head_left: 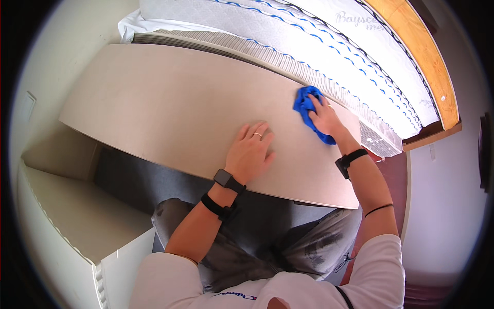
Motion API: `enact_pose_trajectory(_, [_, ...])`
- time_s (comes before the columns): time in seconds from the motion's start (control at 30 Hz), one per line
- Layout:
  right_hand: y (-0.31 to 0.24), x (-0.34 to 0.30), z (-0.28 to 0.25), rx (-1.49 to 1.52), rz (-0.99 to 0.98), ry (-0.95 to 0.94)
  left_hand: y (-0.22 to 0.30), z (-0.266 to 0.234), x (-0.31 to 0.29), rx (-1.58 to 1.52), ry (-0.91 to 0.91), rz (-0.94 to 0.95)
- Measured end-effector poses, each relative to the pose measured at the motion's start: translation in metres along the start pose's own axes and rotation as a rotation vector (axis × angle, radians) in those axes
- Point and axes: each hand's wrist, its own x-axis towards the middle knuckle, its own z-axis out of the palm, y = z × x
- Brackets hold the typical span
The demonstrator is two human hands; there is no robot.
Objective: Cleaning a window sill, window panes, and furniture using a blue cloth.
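Note:
A wide beige board (170,103) lies in front of me, its long near edge above my knees. Near its right end, my right hand (325,119) presses a crumpled blue cloth (303,105) onto the surface, fingers spread over it. Bunched folds of the cloth stick out past the fingertips and below the palm. My left hand (251,149) rests flat on the board nearer the middle, fingers stretched out and holding nothing.
Behind the board stands a white mattress (319,36) with blue and black wavy piping, beside an orange-brown wooden panel (422,46). At the lower left is a pale open cabinet (82,206). Walls rise at both sides.

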Motion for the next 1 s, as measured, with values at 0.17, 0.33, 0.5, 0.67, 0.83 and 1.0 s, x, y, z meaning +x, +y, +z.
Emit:
enact_pose_trajectory(0.17, [0.143, -0.015, 0.001, -0.075, 0.406, 0.079, 0.008, 0.008, 0.008, -0.004, 0.046, 0.033])
enact_pose_trajectory(0.33, [0.216, -0.037, 0.030, 0.053, 0.617, 0.139, 0.005, 0.000, 0.001, 0.023, 0.004, -0.025])
enact_pose_trajectory(0.5, [0.237, -0.024, 0.044, -0.189, 0.354, -0.075, 0.005, 0.005, 0.003, 0.047, -0.017, -0.038])
enact_pose_trajectory(0.67, [0.240, -0.003, 0.023, -0.372, 0.292, -0.165, 0.017, 0.007, 0.007, 0.070, -0.029, -0.039])
enact_pose_trajectory(0.83, [0.228, 0.020, 0.005, -0.207, 0.319, -0.101, 0.029, 0.012, 0.003, 0.192, -0.064, -0.037])
enact_pose_trajectory(1.0, [0.218, 0.022, 0.003, 0.079, 0.303, -0.020, 0.058, 0.014, -0.017, 0.335, -0.180, -0.010])
